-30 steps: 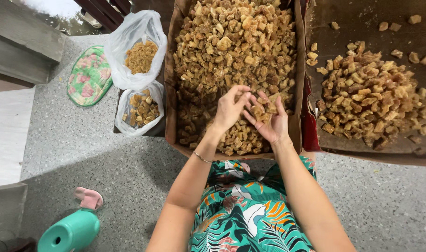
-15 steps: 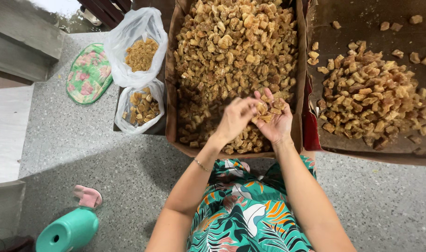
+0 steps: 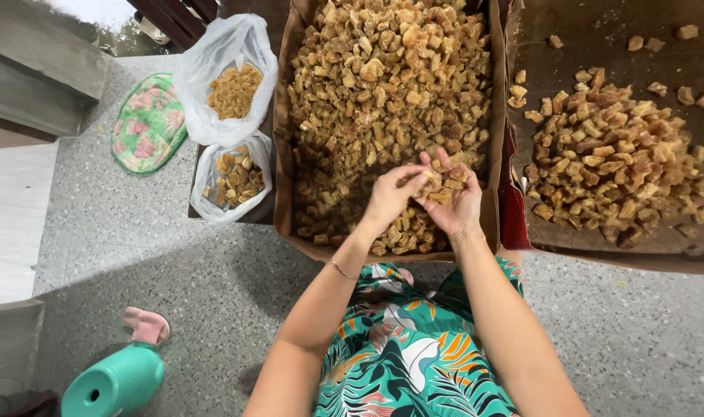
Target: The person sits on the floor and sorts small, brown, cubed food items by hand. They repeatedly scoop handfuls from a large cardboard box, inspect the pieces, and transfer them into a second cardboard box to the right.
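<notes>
From the camera on my head, I look straight down at my two hands, which meet over the near end of the middle cardboard tray (image 3: 284, 154). My right hand (image 3: 454, 202) is turned palm up and cupped, and a small heap of brown chunks (image 3: 443, 185) lies in it. My left hand (image 3: 390, 199) comes in from the side with its fingers (image 3: 411, 174) curled narrow, the tips touching the chunks at the edge of that palm (whether they pinch one piece or only rest on the heap, I cannot tell). A thin bracelet (image 3: 341, 270) sits on my left forearm.

Under both hands the tray is piled with the same golden-brown lumps (image 3: 390, 77), thickest at the far end and thinner near me. Just to the right stands a second tray (image 3: 599, 31), its brown floor half bare, with a darker pile of chunks (image 3: 614, 162) towards its near side and a few strays beyond.

To the left of the middle tray are two clear plastic bags: the farther one (image 3: 232, 69) holds fine crumbs, the nearer one (image 3: 232, 177) holds bigger pieces. Beside them lies a flowered green pad (image 3: 147, 123) on the speckled floor (image 3: 174, 262). At the lower left are a turquoise container (image 3: 116, 382) and a pink slipper (image 3: 145, 324). My lap shows a leaf-print green garment (image 3: 414, 355).
</notes>
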